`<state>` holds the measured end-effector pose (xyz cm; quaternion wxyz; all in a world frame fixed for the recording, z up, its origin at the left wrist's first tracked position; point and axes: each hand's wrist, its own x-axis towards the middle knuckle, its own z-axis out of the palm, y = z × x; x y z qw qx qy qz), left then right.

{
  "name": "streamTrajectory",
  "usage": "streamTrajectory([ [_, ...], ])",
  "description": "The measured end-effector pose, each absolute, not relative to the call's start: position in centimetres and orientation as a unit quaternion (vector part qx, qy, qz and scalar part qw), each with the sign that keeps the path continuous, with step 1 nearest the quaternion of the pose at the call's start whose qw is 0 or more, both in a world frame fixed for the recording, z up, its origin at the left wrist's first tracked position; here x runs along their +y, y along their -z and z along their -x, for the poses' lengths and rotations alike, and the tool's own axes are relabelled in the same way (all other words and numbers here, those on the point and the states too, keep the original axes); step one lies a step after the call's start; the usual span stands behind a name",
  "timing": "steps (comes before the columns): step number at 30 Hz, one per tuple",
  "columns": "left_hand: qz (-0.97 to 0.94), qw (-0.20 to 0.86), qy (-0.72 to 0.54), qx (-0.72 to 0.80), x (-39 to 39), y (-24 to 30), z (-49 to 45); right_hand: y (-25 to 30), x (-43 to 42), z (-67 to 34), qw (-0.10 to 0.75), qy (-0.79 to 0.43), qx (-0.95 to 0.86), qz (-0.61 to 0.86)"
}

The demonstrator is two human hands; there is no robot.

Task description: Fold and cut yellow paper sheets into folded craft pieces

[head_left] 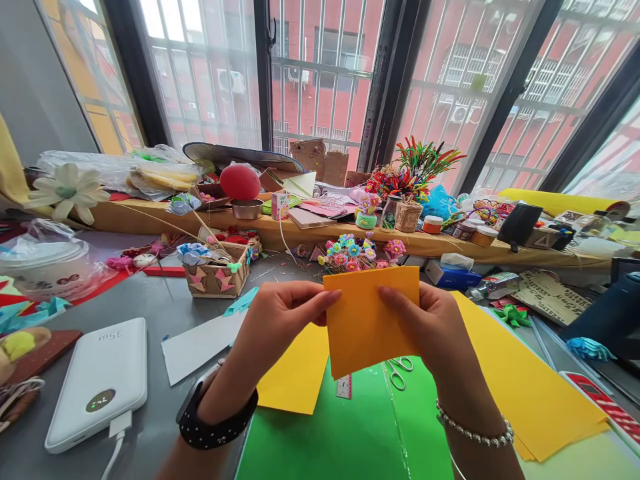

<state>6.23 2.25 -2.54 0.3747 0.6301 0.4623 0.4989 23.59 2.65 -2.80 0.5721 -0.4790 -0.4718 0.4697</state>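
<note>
Both hands hold up a yellow-orange square of paper [367,333] above the green mat [345,440]. My left hand [295,313] pinches its upper left edge, thumb in front. On the right side, my right hand [425,317] grips the square with its thumb lying across the front; the fingers behind are hidden. Beneath and left of the square lies another yellow sheet [295,380]. Scissors [399,373] and the end of a ruler [344,387] show just below the held paper. More yellow sheets [525,380] are stacked to the right.
A white power bank [100,383] with a cable lies at left, beside a white paper piece [200,347]. Behind stand a cardboard box [217,273], craft flowers [350,252] and a blue tissue box [453,273]. A cluttered ledge [200,213] runs under the windows.
</note>
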Motion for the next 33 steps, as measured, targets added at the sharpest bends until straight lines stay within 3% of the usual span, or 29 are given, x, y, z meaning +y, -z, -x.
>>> streamTrajectory([
  [10, -0.615, 0.379, -0.547, 0.423, 2.2, 2.5, -6.4, 3.2, 2.5, -23.6, 0.531, -0.444, -0.540, 0.478],
  [22, -0.753, 0.175, -0.419, 0.476, 2.4, 2.7, -6.3, 3.3, 3.1, -24.2, 0.432, -0.368, -0.664, 0.487],
  [33, -0.764, 0.260, -0.354, 0.473, 2.5, 3.0, -5.9, 3.2, 3.1, -25.3, 0.453, -0.488, -0.596, 0.449],
])
